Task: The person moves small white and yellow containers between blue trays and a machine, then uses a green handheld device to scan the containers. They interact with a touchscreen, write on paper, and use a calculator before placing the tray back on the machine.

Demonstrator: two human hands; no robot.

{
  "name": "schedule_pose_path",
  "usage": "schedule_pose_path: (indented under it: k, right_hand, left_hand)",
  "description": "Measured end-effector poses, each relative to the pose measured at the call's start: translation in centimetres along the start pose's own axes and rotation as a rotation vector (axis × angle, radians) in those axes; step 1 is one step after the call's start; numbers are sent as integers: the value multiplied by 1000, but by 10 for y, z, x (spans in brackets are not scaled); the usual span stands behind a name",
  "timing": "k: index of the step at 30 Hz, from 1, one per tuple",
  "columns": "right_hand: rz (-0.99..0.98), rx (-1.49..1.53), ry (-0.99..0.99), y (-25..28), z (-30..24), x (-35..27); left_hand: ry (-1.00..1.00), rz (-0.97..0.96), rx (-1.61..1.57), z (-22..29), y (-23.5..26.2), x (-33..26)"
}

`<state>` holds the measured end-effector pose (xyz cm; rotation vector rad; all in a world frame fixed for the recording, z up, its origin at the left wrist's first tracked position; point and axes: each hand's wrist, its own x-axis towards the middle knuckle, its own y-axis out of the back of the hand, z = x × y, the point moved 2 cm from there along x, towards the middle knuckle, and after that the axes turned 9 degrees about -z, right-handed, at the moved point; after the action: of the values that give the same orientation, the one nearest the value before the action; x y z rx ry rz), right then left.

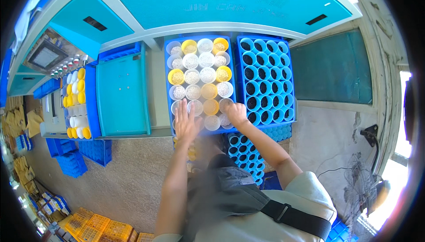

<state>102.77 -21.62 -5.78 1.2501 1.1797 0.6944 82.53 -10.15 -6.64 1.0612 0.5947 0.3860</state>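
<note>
Blue tray (169,82) groups cups (209,90), likely for steadiness; left hand (187,124) extended over them, seemingly empty; right hand (237,112) curled, hold unclear.

White and yellow cups (210,107) in a blue crate (168,69), mid-frame
Left hand (186,122) spread over its lower left; right hand (235,113) touches a cup lower right. Right of centre, another crate (276,125) holds light-blue cups (264,55).
</note>
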Motion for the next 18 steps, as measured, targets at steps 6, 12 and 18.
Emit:
schedule_pose_path:
  k: [6, 12, 18]
  right_hand:
    - [-232, -45, -32, -4, -7, 33]
    - [-105, 97, 72, 19, 8, 19]
    - [106, 891, 6, 79, 74, 91]
  left_hand:
    - [-15, -4, -35, -3, 1, 2]
    - [-16, 47, -82, -2, 5, 3]
    - [-10, 38, -92, -2, 8, 5]
